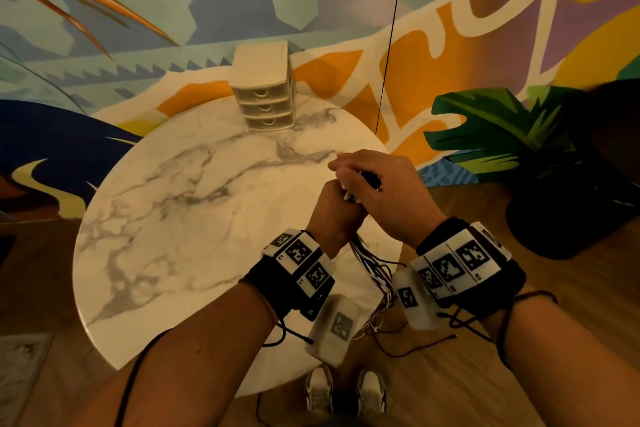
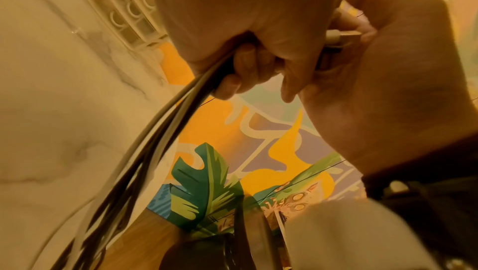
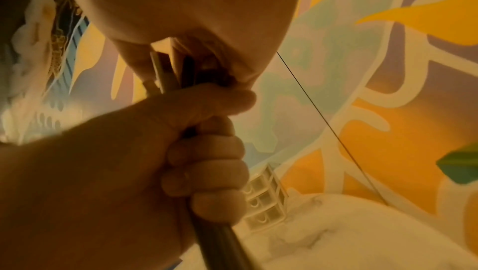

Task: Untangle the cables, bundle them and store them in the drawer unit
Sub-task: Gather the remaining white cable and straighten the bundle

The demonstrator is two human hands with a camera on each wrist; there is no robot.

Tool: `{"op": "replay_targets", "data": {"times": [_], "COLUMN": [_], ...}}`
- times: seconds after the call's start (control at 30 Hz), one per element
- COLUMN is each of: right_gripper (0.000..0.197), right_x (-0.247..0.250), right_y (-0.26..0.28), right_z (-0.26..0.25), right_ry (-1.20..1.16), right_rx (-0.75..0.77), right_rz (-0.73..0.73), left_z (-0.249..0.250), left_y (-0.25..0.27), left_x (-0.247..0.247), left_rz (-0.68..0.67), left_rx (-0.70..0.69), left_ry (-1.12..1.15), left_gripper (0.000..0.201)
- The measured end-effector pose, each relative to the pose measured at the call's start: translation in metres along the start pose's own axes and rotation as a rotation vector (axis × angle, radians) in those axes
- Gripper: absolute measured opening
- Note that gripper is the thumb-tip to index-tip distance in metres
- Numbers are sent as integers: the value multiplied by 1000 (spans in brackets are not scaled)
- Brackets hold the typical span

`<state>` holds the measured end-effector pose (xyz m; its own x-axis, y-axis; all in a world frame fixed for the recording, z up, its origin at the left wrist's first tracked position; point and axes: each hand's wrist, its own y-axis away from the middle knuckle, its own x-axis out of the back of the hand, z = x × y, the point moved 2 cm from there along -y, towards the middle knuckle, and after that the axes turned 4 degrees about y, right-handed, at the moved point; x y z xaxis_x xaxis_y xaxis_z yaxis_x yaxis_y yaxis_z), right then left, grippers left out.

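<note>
A bundle of black and white cables [image 1: 372, 269] hangs straight down off the right edge of the round marble table [image 1: 180, 218]. My left hand [image 1: 337, 210] grips the bundle in a fist just below its top. Over it my right hand [image 1: 367, 180] curls round the cable ends. In the left wrist view the cables [image 2: 168, 131] run out under my left hand [image 2: 240, 74], and my right hand [image 2: 344, 49] pinches the white plugs [image 2: 341, 36]. The cream three-drawer unit [image 1: 263, 94] stands at the table's far edge, all drawers closed.
A dark pot [image 1: 568, 218] with green leaves stands on the wooden floor to the right of the table. A thin black cord [image 1: 389, 45] hangs down in front of the painted wall. My shoes [image 1: 346, 392] are below the table's near edge.
</note>
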<state>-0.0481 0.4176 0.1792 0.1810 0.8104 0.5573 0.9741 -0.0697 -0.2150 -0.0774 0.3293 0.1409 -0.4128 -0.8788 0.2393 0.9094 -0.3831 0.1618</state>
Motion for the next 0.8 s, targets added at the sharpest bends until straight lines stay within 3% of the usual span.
{"op": "replay_targets", "data": {"times": [0.1,0.2,0.27,0.33,0.4,0.43,0.5,0.57,0.63,0.7,0.8], "right_gripper": [36,61,73,69,58,51,44,43,45,55,63], "right_x": [5,1,-2,-5,-11,-15,-20,-19,-18,-19,-8], "right_y": [-9,-17,-18,-16,-13,-12,-13,-12,-12,-11,-19], "right_z": [-2,-3,-4,-7,-15,-19,-22,-14,-4,1,0], "right_ry": [-210,40,222,258,283,341,418,266,70,-32,-255], "right_rx": [-43,-56,-60,-45,2,30,41,-57,-150,-141,-92], "right_rz": [-45,-149,-217,-226,-224,-228,-237,-263,-261,-287,-117], "left_z": [2,6,5,1,-5,-9,-9,-10,-16,-13,-10], "left_y": [6,13,12,11,15,15,17,19,12,16,17], "left_x": [0,-2,-5,-13,-8,-6,-6,1,-5,-5,0], "left_rz": [-19,-84,-54,0,157,134,7,-7,-11,-13,-76], "left_rx": [99,88,57,125,158,179,137,92,131,130,124], "left_ry": [111,92,10,75,128,229,185,145,176,166,276], "left_gripper": [41,44,28,7,24,31,36,16,24,31,21]}}
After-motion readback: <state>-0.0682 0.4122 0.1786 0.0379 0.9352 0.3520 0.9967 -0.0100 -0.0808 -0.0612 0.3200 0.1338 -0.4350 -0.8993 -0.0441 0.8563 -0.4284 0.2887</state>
